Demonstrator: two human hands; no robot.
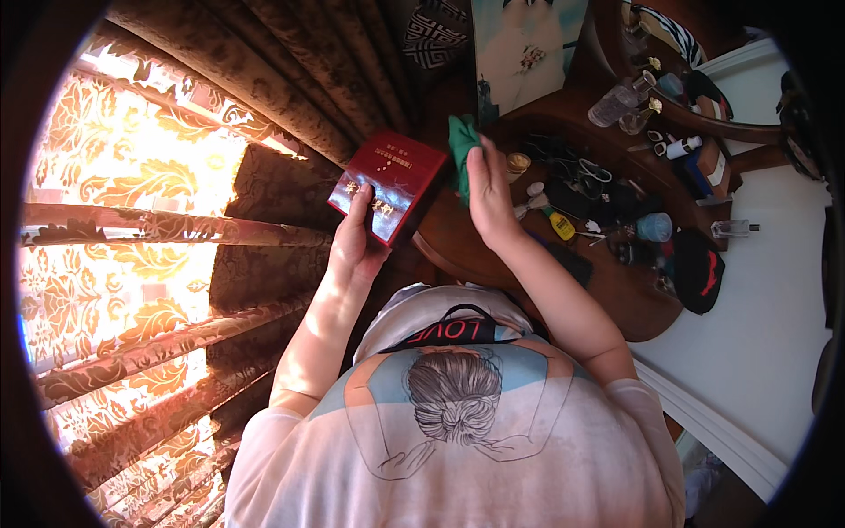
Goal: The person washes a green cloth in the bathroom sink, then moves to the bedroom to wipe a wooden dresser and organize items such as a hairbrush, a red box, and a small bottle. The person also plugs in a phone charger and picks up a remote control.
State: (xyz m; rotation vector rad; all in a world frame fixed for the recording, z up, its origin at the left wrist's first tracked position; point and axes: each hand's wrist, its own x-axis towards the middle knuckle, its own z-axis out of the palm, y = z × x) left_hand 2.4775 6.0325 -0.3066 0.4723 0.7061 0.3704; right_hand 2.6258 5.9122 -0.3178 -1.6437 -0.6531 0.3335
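My left hand (353, 234) grips a glossy dark red box (403, 165) by its near end, the thumb on its top face. Gold writing marks that face, and the box is tilted, catching light from the window. Just right of it, my right hand (490, 191) is raised with a green cloth (465, 155) held against the palm side of the fingers. The cloth is close to the box's right side; whether they touch I cannot tell. Part of the cloth is hidden behind the hand.
Patterned curtains (277, 224) hang on the left. A brown wooden dressing table (455, 247) at right bears cables, a yellow bottle (562, 226), a blue-lidded jar (655, 228), a black cap (696, 270) and glass bottles. A large picture (521, 59) and an oval mirror (709, 125) stand behind.
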